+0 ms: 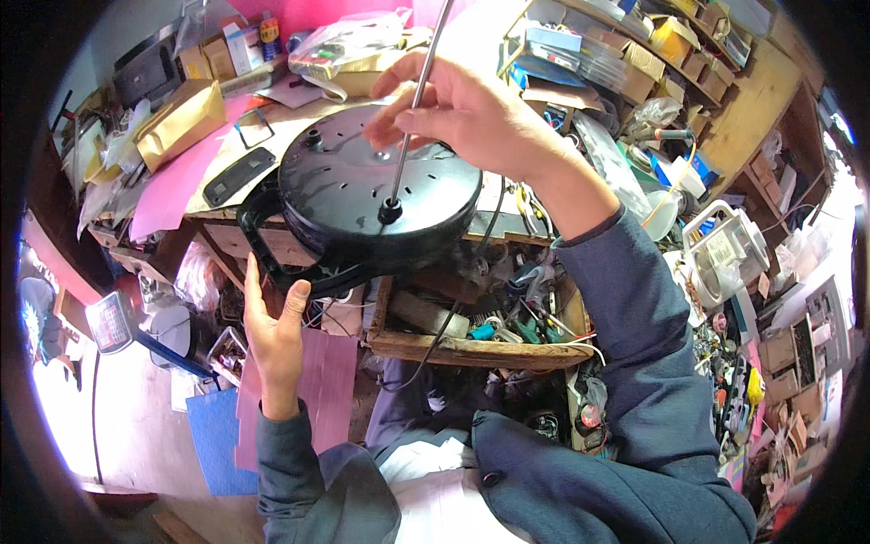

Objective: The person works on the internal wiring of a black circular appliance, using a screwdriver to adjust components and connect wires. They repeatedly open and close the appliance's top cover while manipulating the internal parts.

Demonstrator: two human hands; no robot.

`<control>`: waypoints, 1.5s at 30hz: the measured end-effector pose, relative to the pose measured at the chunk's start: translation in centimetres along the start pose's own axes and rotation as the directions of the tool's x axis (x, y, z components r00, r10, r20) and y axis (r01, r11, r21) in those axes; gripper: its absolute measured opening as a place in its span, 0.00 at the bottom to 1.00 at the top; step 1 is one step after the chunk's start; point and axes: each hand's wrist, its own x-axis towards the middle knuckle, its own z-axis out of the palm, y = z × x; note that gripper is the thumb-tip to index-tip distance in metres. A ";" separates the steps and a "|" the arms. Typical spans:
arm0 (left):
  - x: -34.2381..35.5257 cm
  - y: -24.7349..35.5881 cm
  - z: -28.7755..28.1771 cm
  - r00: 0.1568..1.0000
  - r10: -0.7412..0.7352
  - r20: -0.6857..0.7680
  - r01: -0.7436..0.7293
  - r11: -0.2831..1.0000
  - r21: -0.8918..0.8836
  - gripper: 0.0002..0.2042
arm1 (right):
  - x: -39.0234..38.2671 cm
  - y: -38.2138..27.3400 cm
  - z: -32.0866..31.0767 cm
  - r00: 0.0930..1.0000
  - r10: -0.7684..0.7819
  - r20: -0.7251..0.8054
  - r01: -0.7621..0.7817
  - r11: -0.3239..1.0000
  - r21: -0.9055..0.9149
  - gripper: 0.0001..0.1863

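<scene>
Right now I see the left hand (275, 337) gripping the rim of a round black appliance base (376, 195), held tilted over an open wooden drawer (471, 349) of tools. My right hand (462, 113) pinches a long metal screwdriver (414, 109), its tip seated in the base's recess.

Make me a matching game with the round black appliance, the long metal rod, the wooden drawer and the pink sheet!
Things:
1. round black appliance base
2. long metal rod
3. wooden drawer
4. pink sheet

Places:
A. open, full of tools and wires
B. pinched in the right hand
C. lying flat on the bench, left side
D. gripped from below by the left hand

Pairs: 1-D, 2-B, 3-A, 4-C
</scene>
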 end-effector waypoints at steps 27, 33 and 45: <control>-1.8 0.4 1.5 0.997 -0.004 -0.083 0.011 0.996 0.091 0.38 | 0.5 -0.5 -0.8 0.996 0.020 -0.088 -0.038 0.978 -0.207 0.06; -1.7 0.3 1.7 0.992 0.007 -0.129 0.015 0.985 0.172 0.38 | 0.8 -1.6 -4.0 0.837 -0.247 -0.489 0.138 0.959 -0.249 0.06; -2.5 0.1 1.7 0.991 0.026 -0.128 -0.027 1.000 0.000 0.36 | -8.7 15.2 -10.1 0.758 0.323 -0.567 -0.466 0.876 -0.123 0.16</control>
